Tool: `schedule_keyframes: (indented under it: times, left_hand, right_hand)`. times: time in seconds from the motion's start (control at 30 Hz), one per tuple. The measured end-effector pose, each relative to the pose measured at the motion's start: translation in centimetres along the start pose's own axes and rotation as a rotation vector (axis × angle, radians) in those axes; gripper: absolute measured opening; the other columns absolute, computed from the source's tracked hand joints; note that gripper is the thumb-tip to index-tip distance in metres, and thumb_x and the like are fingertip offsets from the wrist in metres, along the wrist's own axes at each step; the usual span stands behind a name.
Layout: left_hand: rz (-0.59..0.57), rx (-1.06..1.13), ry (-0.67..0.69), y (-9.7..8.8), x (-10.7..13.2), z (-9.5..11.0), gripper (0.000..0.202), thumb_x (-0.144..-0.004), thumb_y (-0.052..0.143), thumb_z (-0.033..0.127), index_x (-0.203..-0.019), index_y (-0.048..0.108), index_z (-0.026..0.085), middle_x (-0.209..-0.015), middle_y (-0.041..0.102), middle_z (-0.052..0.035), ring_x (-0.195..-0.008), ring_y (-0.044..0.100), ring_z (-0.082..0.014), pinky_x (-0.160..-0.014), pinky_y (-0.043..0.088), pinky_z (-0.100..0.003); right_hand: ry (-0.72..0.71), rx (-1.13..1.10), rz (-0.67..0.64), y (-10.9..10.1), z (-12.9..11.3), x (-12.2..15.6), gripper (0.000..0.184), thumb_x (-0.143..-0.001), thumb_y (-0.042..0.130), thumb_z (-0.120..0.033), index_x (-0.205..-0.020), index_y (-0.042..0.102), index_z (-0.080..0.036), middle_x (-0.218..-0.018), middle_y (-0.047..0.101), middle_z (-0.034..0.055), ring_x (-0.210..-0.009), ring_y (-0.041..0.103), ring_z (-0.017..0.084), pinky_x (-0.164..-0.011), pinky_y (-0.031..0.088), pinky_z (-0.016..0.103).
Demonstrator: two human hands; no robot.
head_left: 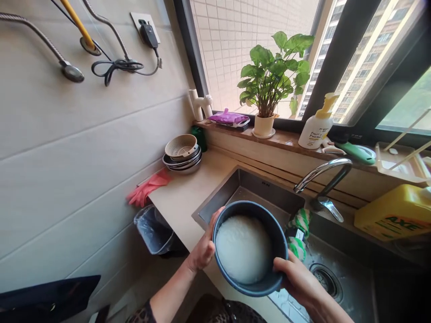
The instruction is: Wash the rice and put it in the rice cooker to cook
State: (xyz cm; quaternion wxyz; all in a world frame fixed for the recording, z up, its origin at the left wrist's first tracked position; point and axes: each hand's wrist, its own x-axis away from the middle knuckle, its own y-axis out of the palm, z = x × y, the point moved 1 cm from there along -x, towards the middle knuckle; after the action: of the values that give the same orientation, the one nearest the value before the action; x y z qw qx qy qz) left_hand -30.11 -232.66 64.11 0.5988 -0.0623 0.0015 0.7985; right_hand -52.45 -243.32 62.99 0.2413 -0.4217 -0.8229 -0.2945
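Note:
A dark blue pot [273,233] with cloudy white water and rice inside is held tilted over the front edge of a steel sink [256,186]. My left hand [203,251] grips the pot's left rim, fingers wrapped round it. The lower right rim is clasped by my right hand [296,278], thumb on the edge. A curved chrome tap [321,172] stands behind the pot, not running.
Stacked bowls and a colander [182,152] sit at the counter's far left, pink rubber gloves [148,188] beside them. A bin [153,229] stands below. On the sill are a potted plant [271,85], soap bottle [316,125] and yellow detergent jug [397,213].

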Motion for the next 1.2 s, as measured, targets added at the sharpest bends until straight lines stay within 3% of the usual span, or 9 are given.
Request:
schedule_keyframes:
  times: [0.2,0.37,0.63,0.83,1.2]
  left_hand:
    - [0.070,0.022,-0.058,-0.9,0.9,-1.3,0.093,-0.062,0.037,0.085,-0.124,0.056,0.018,-0.132,0.052,-0.0145,-0.139,0.021,-0.0350,-0.115,0.016,-0.040]
    - [0.090,-0.025,-0.117,-1.4,0.1,0.1,0.092,-0.063,0.034,0.085,-0.120,0.059,0.017,-0.129,0.056,-0.0141,-0.138,0.023,-0.0346,-0.115,0.019,-0.039]
    - [-0.088,-0.078,-0.219,-1.4,-3.0,3.0,0.090,-0.068,0.029,0.083,-0.120,0.058,0.015,-0.120,0.062,-0.0136,-0.132,0.034,-0.0336,-0.112,0.027,-0.040]
    - [-0.157,-0.090,-0.316,-1.5,-4.8,2.9,0.086,-0.071,0.028,0.080,-0.121,0.058,0.017,-0.115,0.065,-0.0109,-0.128,0.040,-0.0300,-0.110,0.030,-0.041]
    - [-0.237,-0.152,-0.421,-1.1,-7.8,2.8,0.073,-0.078,0.028,0.073,-0.117,0.059,0.020,-0.118,0.064,-0.0082,-0.123,0.046,-0.0290,-0.106,0.034,-0.036]
  right_hand:
    - [0.098,-0.142,-0.094,1.7,1.7,0.6,0.024,-0.049,0.052,-0.017,-0.068,0.039,-0.023,-0.045,0.045,-0.0108,-0.039,0.044,0.007,-0.040,0.039,0.020]
    - [0.186,-0.169,-0.148,2.1,2.4,1.0,0.020,-0.057,0.058,-0.018,-0.070,0.042,-0.021,-0.052,0.053,-0.0065,-0.049,0.058,0.012,-0.048,0.050,0.026]
    - [0.300,-0.346,-0.253,2.8,3.4,0.6,0.020,-0.064,0.060,-0.019,-0.070,0.042,-0.019,-0.051,0.055,-0.0045,-0.040,0.055,0.008,-0.041,0.047,0.018]
    - [0.344,-0.400,-0.316,3.0,3.4,0.2,0.020,-0.067,0.060,-0.023,-0.075,0.043,-0.019,-0.067,0.068,0.0075,-0.057,0.067,0.017,-0.043,0.048,0.018]
    - [0.406,-0.558,-0.406,2.8,4.0,-1.0,0.015,-0.067,0.056,-0.024,-0.076,0.047,-0.017,-0.067,0.068,0.0092,-0.064,0.069,0.022,-0.041,0.044,0.017]
